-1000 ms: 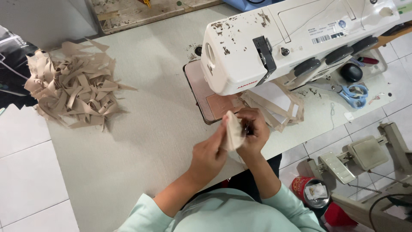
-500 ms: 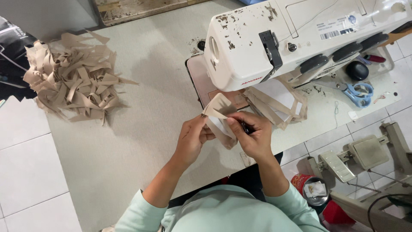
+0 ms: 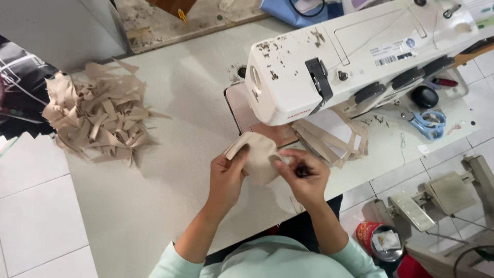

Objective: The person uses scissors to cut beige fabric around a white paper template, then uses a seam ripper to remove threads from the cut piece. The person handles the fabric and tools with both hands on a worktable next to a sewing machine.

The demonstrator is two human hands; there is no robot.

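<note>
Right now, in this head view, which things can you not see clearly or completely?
- Needle area: hidden under the white sewing machine.
- Small dark thing in the right hand: too small, half covered by fingers.
- Beige fabric piece: partly covered by the left hand.
- Blue cloth: cut off by the top edge.
</note>
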